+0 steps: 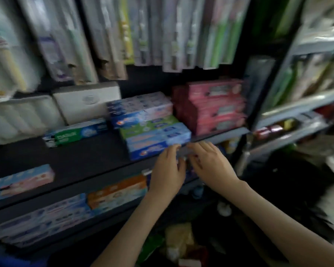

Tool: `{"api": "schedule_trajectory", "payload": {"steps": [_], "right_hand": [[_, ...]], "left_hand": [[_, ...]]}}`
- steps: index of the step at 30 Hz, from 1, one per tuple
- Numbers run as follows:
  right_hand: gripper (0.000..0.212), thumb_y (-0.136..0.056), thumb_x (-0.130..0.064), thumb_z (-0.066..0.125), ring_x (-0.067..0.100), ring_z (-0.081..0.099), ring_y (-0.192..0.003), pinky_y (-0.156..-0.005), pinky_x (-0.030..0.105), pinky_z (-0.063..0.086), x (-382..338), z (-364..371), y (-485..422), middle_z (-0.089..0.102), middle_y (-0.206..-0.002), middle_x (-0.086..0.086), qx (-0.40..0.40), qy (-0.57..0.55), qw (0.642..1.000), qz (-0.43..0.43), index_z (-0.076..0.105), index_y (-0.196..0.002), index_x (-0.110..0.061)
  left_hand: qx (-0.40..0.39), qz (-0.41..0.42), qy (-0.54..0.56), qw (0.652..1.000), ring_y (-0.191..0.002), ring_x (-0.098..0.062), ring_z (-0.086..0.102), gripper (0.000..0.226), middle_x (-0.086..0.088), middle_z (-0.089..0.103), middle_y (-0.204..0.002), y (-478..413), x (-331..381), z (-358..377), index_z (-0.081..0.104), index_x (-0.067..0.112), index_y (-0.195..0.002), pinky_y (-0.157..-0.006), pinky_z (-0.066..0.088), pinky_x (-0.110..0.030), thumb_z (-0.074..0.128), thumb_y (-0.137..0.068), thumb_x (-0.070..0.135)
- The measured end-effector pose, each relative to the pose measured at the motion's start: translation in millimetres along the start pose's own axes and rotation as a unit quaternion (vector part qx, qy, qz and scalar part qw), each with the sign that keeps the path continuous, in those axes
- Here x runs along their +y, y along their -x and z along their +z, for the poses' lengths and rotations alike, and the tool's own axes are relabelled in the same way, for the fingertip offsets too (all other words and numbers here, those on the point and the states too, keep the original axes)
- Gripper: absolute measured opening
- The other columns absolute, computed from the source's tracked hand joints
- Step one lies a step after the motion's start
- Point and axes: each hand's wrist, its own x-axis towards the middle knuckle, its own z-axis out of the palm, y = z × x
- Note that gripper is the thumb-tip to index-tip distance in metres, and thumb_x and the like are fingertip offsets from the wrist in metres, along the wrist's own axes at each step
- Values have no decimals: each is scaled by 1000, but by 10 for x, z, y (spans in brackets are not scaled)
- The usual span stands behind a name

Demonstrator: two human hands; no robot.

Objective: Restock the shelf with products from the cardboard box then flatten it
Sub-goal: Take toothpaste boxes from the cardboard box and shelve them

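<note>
Left hand [168, 168] is touching the toothpaste box [158, 143] ahead, fingers relaxed; right hand [207, 163] beside it is curling at shelf edge [226, 134], grip unclear.

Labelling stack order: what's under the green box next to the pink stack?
Directly under the green box lie light-blue boxes, which reach the front of the shelf. Blur hides how many layers there are. The green box covers their rear part, so that part cannot be seen.
</note>
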Motion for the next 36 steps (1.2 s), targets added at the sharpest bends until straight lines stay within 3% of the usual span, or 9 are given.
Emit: {"api": "schedule_trajectory", "payload": {"steps": [7,12,16,20,23,27,30,33,36], "right_hand": [[29,-92,-22,55,25,54,-110,-94,34,41,1523,-916,2184,62,-113,5,-18,72,959,272,58,-119,-12],[29,-94,-21,52,29,51,-114,-94,36,40,2240,-1291,4103,59,-117,8,-37,74,874,479,56,-121,-11],[30,-92,-15,54,29,52,-109,-90,36,41,2542,-1143,5626,60,-114,10,-46,54,790,609,56,-120,-8],[35,-94,-18,50,23,50,-111,-94,32,44,2647,-367,6940,57,-117,6,-83,0,692,717,51,-128,-11],[34,-95,-18,47,20,49,-114,-94,30,43,2665,622,7799,55,-120,3,-95,-62,595,796,49,-129,-13],[22,-98,-20,43,15,58,-96,-83,31,51,2643,2093,8831,62,-108,3,-72,-162,465,867,60,-110,-17],[26,-96,-18,46,23,57,-110,-91,40,51,2660,3075,9387,59,-117,3,-86,-205,425,877,56,-119,-22],[44,-94,-13,48,28,44,-127,-104,40,41,2799,3704,9668,47,-136,9,-105,-214,399,885,42,-138,-13],[51,-95,-14,50,29,41,-129,-104,36,39,2921,4055,9741,42,-141,13,-102,-225,390,887,34,-142,-7]], "left_hand": [[-274,141,38,950,-113,-17,52,33,1,52,-125,562,1475,1968,46,19,-129,-89,44,-28,45,-97,23],[-419,186,7,889,-115,-21,51,33,-5,50,-125,1498,2331,3371,47,14,-130,-91,41,-29,45,-97,21],[-527,205,-33,824,-113,-23,53,35,-7,52,-127,2421,2534,4406,46,13,-132,-86,43,-30,44,-98,21],[-559,229,-59,795,-112,-24,55,37,-8,56,-124,3358,2206,5325,49,10,-132,-90,45,-33,47,-97,22],[-617,186,-67,762,-114,-19,53,39,-3,54,-127,4146,1689,6038,45,13,-136,-90,46,-28,45,-98,24],[-679,149,-131,707,-120,-18,49,46,-3,47,-133,5135,804,7013,35,16,-141,-93,47,-31,45,-97,25],[-691,139,-205,679,-119,-24,49,46,-7,43,-135,5676,171,7580,34,14,-140,-92,44,-33,46,-96,25],[-693,130,-245,666,-118,-29,47,46,-11,37,-138,6064,-374,7991,32,14,-140,-91,43,-37,46,-96,20],[-670,74,-246,696,-126,-33,38,53,-17,29,-145,6309,-679,8221,29,6,-140,-101,38,-41,50,-93,19]]}}
